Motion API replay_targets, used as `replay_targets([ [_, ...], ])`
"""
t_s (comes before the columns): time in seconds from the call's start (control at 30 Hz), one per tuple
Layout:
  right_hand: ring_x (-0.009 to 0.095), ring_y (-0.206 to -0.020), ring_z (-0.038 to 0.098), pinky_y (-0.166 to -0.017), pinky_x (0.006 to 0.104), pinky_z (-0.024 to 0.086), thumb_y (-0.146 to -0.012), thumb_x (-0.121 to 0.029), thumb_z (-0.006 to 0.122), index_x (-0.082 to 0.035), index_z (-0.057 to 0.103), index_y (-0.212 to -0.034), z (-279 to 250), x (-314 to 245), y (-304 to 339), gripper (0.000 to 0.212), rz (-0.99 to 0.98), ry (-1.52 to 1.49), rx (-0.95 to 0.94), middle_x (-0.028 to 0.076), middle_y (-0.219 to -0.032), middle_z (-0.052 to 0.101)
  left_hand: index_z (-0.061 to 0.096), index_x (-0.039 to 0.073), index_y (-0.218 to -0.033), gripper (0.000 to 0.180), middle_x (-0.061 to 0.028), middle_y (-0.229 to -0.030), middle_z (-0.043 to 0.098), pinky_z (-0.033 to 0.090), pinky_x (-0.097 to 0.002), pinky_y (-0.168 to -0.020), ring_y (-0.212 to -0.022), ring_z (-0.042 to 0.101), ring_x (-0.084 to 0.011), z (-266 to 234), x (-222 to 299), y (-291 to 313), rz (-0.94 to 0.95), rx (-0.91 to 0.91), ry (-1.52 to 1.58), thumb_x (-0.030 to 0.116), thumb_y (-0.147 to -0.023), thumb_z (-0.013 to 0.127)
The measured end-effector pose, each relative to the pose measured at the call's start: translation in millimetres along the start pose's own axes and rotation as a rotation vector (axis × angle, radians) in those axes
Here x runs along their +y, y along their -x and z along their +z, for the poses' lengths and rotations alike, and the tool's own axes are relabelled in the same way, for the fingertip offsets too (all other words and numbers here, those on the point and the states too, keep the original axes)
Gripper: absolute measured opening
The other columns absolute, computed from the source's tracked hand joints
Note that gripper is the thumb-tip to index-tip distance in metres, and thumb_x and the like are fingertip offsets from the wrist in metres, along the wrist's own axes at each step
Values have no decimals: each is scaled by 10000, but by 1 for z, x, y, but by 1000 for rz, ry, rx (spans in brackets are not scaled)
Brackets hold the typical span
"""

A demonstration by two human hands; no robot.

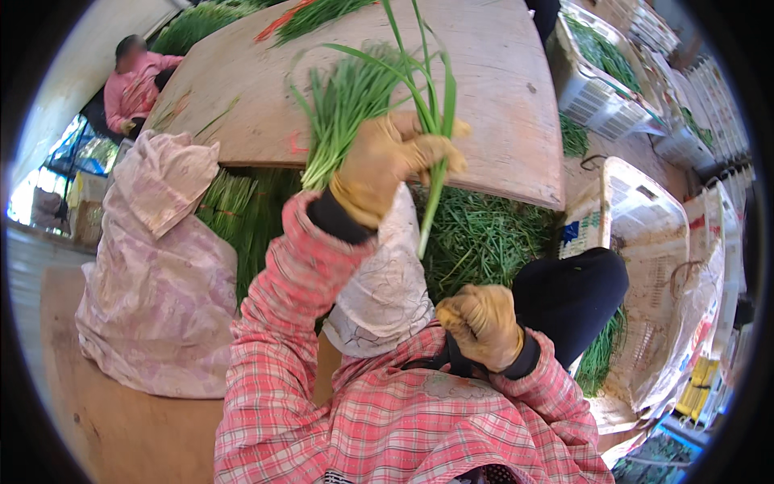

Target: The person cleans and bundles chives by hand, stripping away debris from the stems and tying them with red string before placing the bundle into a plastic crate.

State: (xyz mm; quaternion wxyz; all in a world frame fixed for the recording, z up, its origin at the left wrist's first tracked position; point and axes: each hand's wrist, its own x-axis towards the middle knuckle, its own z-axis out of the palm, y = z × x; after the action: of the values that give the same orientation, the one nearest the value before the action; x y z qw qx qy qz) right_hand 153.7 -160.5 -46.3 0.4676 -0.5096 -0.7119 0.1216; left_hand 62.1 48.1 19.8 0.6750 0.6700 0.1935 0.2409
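Note:
My left hand (379, 165), in a yellowish glove, is raised over the near edge of the wooden board. Its fingers pinch a few long green chive stalks (436, 181), pale ends pointing down and leaves up. Just left of that hand, a loose pile of chives (351, 105) lies on the board. My right hand (485, 324), gloved the same way, is held near my lap with its fingers curled closed. Whether anything is inside that fist is hidden.
The wooden board (500, 89) spans the front. Beneath it lies a heap of green leaves (492, 242). White plastic crates (601, 105) stand at right, one large crate (653, 234) beside my knee. A patterned cloth (161, 298) drapes at left. Another person (137, 89) sits at far left.

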Motion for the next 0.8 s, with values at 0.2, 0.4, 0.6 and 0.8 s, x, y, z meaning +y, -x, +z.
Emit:
replay_targets([
  [0.2, 204, -513, 588, -479, 291, 462, -741, -42, 714, -36, 601, -807, 3, 25, 47, 130, 362, -90, 103, 87, -686, 619, 553, -48, -1177, 422, -81, -834, 660, 442, -191, -513, -621, 581, -103, -127, -20, -23, -230, 16, -459, 139, -805, 624],
  [0.4, 95, -682, 566, -597, 215, 461, -842, 24, 615, 9, 629, -903, -30, 20, 74, 65, 722, -315, 326, 83, -889, 652, 442, -108, -1252, 650, -209, -1068, 605, 492, -336, -801, -936, 606, -255, -179, -95, 0, -241, 253, -877, 103, -692, 698],
  [0.6, 43, -594, 481, -487, 169, 350, -890, -61, 565, 5, 640, -899, -96, 9, 107, 100, 961, -223, 711, 42, -765, 625, 637, 62, -1019, 363, -213, -772, 611, 430, -420, -607, -682, 585, -343, -153, -86, 3, -60, 167, -1264, 196, -682, 619],
  [0.8, 139, -658, 574, -607, 262, 457, -864, -166, 627, 3, 650, -904, -131, 62, 211, 175, 1118, 21, 799, 70, -731, 629, 616, -50, -1059, 287, -104, -1008, 650, 451, -273, -827, -910, 602, -163, -168, -89, 11, -164, 47, -863, 32, -800, 522],
])
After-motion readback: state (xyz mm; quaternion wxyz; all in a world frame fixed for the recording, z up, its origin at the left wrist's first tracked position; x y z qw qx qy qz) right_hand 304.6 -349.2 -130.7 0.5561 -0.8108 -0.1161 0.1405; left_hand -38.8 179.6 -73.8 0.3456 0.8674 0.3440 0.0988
